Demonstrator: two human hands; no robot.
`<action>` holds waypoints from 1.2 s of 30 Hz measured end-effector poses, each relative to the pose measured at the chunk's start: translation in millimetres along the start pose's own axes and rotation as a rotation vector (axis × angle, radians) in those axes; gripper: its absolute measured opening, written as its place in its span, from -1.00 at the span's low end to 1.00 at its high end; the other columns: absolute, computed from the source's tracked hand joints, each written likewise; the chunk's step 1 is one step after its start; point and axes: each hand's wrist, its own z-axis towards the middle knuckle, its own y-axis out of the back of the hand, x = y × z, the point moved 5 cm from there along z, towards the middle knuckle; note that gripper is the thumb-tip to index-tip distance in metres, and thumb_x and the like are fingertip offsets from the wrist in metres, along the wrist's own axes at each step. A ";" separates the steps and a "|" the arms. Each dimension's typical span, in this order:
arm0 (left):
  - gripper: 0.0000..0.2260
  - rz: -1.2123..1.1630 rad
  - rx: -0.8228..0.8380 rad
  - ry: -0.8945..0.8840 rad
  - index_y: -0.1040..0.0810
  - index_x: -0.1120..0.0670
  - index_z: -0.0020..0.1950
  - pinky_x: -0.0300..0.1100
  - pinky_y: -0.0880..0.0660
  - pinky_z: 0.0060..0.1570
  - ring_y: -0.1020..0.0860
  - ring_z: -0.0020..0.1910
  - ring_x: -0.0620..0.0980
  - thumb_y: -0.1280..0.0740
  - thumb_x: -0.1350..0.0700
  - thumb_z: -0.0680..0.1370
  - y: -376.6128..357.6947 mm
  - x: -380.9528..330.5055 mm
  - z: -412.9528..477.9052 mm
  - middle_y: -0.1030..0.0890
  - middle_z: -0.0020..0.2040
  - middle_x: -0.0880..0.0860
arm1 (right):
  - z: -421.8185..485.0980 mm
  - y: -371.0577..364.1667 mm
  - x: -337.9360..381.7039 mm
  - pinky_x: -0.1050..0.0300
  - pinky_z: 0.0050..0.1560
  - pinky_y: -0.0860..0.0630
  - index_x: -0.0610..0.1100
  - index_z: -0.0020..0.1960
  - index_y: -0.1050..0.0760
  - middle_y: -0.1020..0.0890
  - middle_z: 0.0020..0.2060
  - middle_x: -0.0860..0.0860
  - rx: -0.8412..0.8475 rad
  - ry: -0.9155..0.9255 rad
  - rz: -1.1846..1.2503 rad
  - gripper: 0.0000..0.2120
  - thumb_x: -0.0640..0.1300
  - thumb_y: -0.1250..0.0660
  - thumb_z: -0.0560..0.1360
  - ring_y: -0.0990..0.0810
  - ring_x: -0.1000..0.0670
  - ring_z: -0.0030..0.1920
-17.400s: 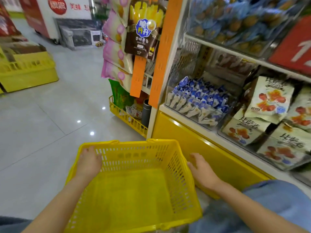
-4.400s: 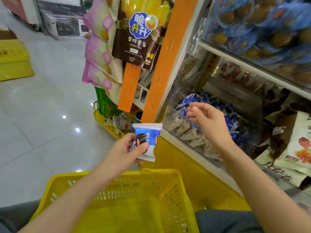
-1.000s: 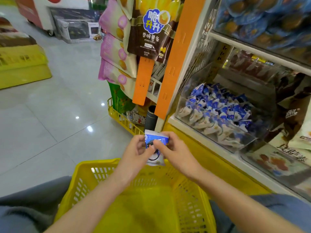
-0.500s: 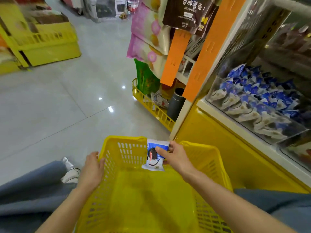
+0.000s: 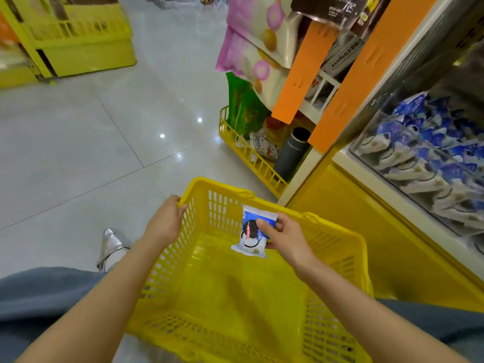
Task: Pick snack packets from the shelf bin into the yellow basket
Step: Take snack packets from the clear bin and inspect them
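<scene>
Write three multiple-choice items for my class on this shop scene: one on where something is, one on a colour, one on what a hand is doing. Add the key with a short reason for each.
1. Where is the blue-and-white snack packet?
A. on the floor tiles
B. over the open yellow plastic basket
C. back in the shelf bin

2. What colour is the flat slotted strip hanging at the shelf end?
A. orange
B. green
C. black

3. What is the left hand doing?
A. holding a packet
B. hanging free
C. gripping the basket's rim

Key:
1 B: the right hand pinches the packet above the basket's floor.
2 A: the strip is plainly orange.
3 C: its fingers curl over the rim at the corner.
</scene>
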 end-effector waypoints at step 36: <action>-0.78 -0.965 0.410 -0.102 -0.54 0.09 0.06 -0.24 -0.56 -0.27 -0.64 -0.20 -0.10 -0.42 0.16 0.43 18.1 -233.7 -99.3 -0.68 -0.10 0.04 | -53.2 120.7 104.1 0.33 -0.42 -0.52 -0.17 -0.10 -0.47 -0.61 -0.26 -0.07 -0.144 0.244 0.123 -0.98 -0.25 -0.30 0.51 -0.61 0.16 -0.38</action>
